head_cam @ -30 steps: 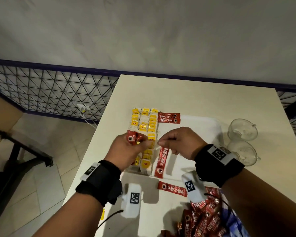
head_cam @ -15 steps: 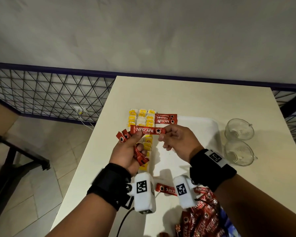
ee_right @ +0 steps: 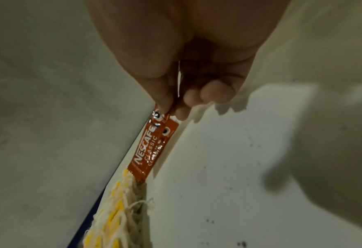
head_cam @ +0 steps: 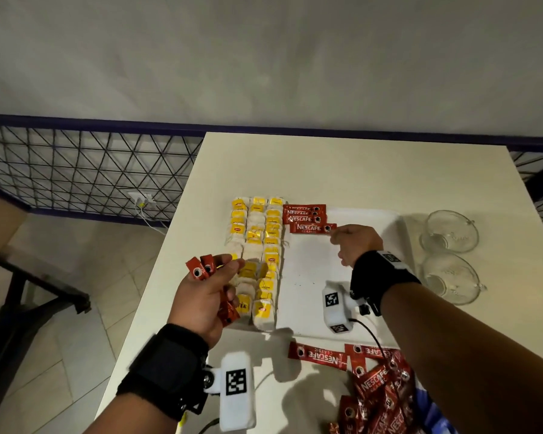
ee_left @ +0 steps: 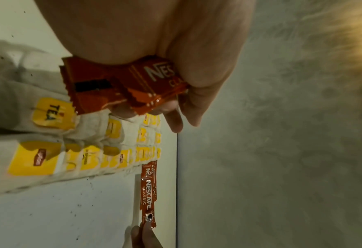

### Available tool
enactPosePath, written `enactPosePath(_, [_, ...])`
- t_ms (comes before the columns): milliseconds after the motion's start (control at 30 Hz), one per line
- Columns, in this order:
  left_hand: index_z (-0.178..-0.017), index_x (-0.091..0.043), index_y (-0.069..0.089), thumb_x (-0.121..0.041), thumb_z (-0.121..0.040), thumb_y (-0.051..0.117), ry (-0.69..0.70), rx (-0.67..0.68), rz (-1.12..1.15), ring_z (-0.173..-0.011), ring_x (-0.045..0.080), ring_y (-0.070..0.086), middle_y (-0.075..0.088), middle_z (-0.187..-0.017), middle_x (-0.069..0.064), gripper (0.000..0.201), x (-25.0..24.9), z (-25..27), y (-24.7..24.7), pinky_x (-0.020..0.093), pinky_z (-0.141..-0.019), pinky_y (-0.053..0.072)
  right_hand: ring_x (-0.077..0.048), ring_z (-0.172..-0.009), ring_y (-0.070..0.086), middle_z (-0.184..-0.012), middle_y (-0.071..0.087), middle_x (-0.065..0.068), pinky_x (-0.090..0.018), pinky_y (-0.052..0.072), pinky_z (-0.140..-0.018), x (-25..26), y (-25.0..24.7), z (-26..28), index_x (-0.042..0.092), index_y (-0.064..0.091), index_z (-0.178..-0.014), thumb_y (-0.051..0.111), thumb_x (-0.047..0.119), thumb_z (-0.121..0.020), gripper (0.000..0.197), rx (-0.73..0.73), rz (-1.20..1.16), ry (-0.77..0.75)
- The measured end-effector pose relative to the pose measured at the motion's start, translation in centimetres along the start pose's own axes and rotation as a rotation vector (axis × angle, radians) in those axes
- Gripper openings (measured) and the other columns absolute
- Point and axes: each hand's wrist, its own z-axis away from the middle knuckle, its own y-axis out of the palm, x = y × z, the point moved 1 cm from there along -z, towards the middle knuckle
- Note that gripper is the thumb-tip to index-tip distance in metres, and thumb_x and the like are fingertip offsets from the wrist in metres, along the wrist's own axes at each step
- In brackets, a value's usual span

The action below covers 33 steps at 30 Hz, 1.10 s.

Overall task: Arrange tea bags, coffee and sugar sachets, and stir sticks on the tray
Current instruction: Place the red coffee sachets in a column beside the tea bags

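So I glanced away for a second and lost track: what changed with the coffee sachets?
The right hand carried the red Nescafe sachet from mid-air near the left hand to the white tray's far end, setting it beside the sachets already there, still pinching its end. The left hand still grips its bundle of red sachets. The yellow-tagged tea bags and two glass cups stayed put.
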Motion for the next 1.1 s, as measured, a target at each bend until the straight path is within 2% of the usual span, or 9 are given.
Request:
enactPosePath(133, [-0.089,-0.017,0.062,-0.007,-0.088,0.063,-0.003,-0.021,0.014,-0.044,0.012,0.041,0.069,-0.098,0.011,0.01,0.2,-0.5,-0.6,0.023,-0.046,0.039,-0.027,-0.071,0.064,-0.083,0.071,-0.003,-0.043,0.059,-0.075,-0.1,1.1,-1.1,0.022,0.076,-0.091,0.064,0.026,-0.083,0.015,-0.025,0.066,0.006])
enactPosePath(200, [-0.09,-0.017,0.062,-0.006,-0.089,0.062,-0.005,-0.026,0.023,-0.044,0.012,0.041,0.07,-0.097,0.011,0.011,0.2,-0.6,-0.6,0.022,-0.046,0.04,-0.027,-0.07,0.065,-0.084,0.071,-0.004,-0.045,0.059,-0.075,0.1,1.6,-1.3,0.023,0.075,-0.092,0.063,0.03,-0.083,0.017,-0.03,0.081,0.003])
enactPosePath(333, [-0.09,-0.017,0.063,-0.007,-0.089,0.062,-0.003,-0.03,0.015,-0.043,0.012,0.042,0.07,-0.095,0.01,0.01,0.3,-0.9,-0.7,0.022,-0.046,0.04,-0.028,-0.084,0.068,-0.092,0.072,-0.001,-0.041,0.058,-0.079,0.5,2.2,-1.5,0.026,0.073,-0.09,0.062,0.036,-0.086,0.015,-0.058,0.137,-0.022])
enactPosePath(433, [-0.091,-0.017,0.063,-0.008,-0.089,0.061,-0.004,-0.025,0.012,-0.044,0.011,0.042,0.072,-0.094,0.008,0.009,0.3,-0.9,-0.8,0.023,-0.047,0.041,-0.028,-0.08,0.068,-0.087,0.07,-0.001,-0.04,0.058,-0.078,0.6,2.4,-1.6,0.026,0.068,-0.083,0.064,0.043,-0.085,0.017,-0.085,0.185,-0.026])
enactPosePath(533, [-0.09,-0.018,0.062,-0.011,-0.09,0.062,0.0,-0.018,-0.011,-0.045,0.011,0.042,0.073,-0.094,0.006,0.006,0.3,-1.0,-0.9,0.024,-0.048,0.041,-0.028,-0.08,0.066,-0.087,0.069,-0.003,-0.037,0.057,-0.077,0.6,2.5,-1.7,0.025,0.064,-0.079,0.064,0.043,-0.086,0.02,-0.113,0.228,-0.036])
enactPosePath(733, [-0.088,-0.017,0.062,-0.013,-0.09,0.062,-0.004,-0.019,-0.015,-0.045,0.011,0.041,0.074,-0.096,0.006,0.005,0.4,-1.0,-1.0,0.026,-0.049,0.041,-0.023,-0.083,0.059,-0.094,0.068,-0.003,-0.027,0.047,-0.073,0.7,2.7,-1.9,0.021,0.065,-0.087,0.06,0.042,-0.089,0.022,-0.129,0.3,-0.045])
enactPosePath(967, [-0.088,-0.018,0.062,-0.012,-0.09,0.062,-0.012,-0.024,-0.009,-0.045,0.011,0.041,0.073,-0.098,0.007,0.006,0.4,-1.1,-1.3,0.026,-0.051,0.039,-0.027,-0.093,0.061,-0.098,0.068,-0.006,-0.034,0.051,-0.083,1.1,2.8,-1.8,0.017,0.066,-0.091,0.059,0.041,-0.091,0.026,-0.121,0.375,-0.047])
enactPosePath(1100, [-0.087,-0.018,0.062,-0.011,-0.09,0.062,-0.012,-0.018,-0.006,-0.045,0.012,0.041,0.073,-0.099,0.009,0.007,0.3,-1.1,-1.5,0.025,-0.052,0.039,-0.027,-0.094,0.061,-0.098,0.068,-0.007,-0.033,0.051,-0.083,1.4,2.8,-1.4,0.015,0.066,-0.092,0.058,0.041,-0.092,0.027,-0.114,0.402,-0.061])
